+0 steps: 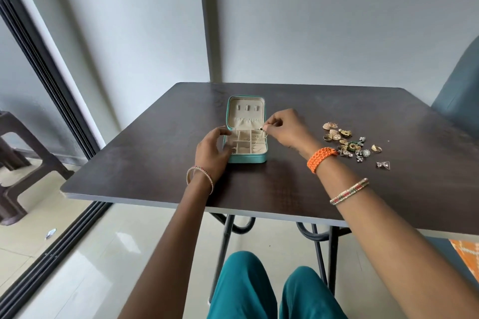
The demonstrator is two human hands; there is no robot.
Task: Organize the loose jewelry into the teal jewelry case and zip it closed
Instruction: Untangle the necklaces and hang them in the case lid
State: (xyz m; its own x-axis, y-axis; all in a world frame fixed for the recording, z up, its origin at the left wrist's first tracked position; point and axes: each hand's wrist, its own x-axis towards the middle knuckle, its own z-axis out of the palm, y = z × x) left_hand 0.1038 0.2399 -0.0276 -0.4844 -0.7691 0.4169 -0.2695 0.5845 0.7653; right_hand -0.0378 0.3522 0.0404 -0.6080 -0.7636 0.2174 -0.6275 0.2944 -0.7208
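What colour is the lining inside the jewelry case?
Cream or beige lining, inside the teal jewelry case; the head view shows it.

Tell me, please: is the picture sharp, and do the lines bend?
Head view: soft, even daylight and faint glare on the table; wide-angle lens bows the door frame at left; case and hands fairly sharp, yet the loose jewelry is too small for fine detail.

The teal jewelry case lies open on the dark counter, its lid tilted back to show a cream lining with an elastic pocket. Its base is divided into small cream compartments holding a few pieces. The loose jewelry, gold and silver earrings and rings, lies scattered well to its right.
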